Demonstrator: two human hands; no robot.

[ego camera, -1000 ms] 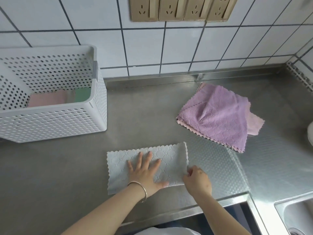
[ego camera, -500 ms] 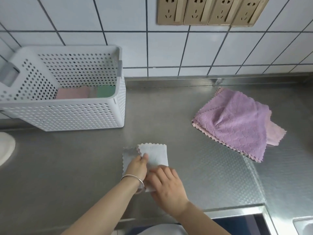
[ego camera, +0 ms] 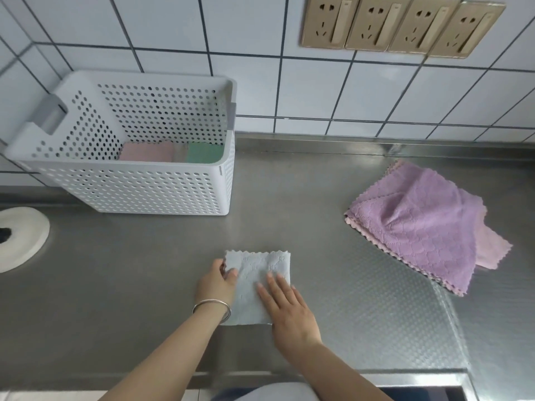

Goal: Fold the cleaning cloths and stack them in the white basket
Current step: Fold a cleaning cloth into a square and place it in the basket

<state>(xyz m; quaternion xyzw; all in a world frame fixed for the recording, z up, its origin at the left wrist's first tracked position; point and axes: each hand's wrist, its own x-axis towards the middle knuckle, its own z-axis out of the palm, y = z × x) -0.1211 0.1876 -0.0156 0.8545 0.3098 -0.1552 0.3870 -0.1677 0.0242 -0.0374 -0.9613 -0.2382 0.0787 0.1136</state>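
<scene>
basket point(ego camera: 139, 186) back left, folded cloth point(ego camera: 254, 282) front centre, cloth pile point(ego camera: 419, 221) right

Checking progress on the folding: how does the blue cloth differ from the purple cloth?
The blue cloth is a neat small square; the purple cloth lies loosely bunched and spreads wider. The blue cloth is under both hands, the left hand pinching its edge and the right hand flat on it; the purple cloth is untouched. Both have scalloped edges and lie on the counter.
</scene>
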